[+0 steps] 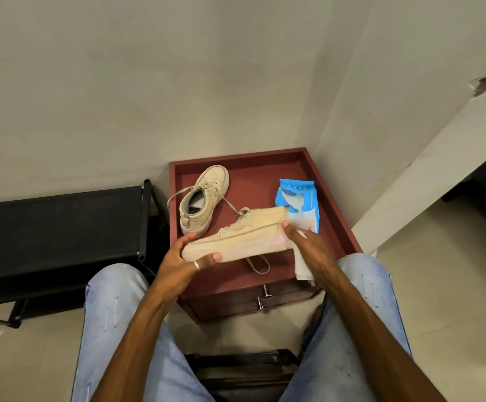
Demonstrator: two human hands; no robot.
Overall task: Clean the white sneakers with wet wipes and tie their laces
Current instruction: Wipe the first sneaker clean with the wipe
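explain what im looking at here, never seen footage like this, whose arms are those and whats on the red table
There is no machine here. One camera sits on a person's head and looks down, so everything reaching in from below belongs to the wearer. The left hand grips one end of a sneaker, turned side-on to the camera. The right hand holds a wipe against the other end. On the red table lie a second sneaker, laces loose, and a blue pack of wipes. A black rack stands left of it.
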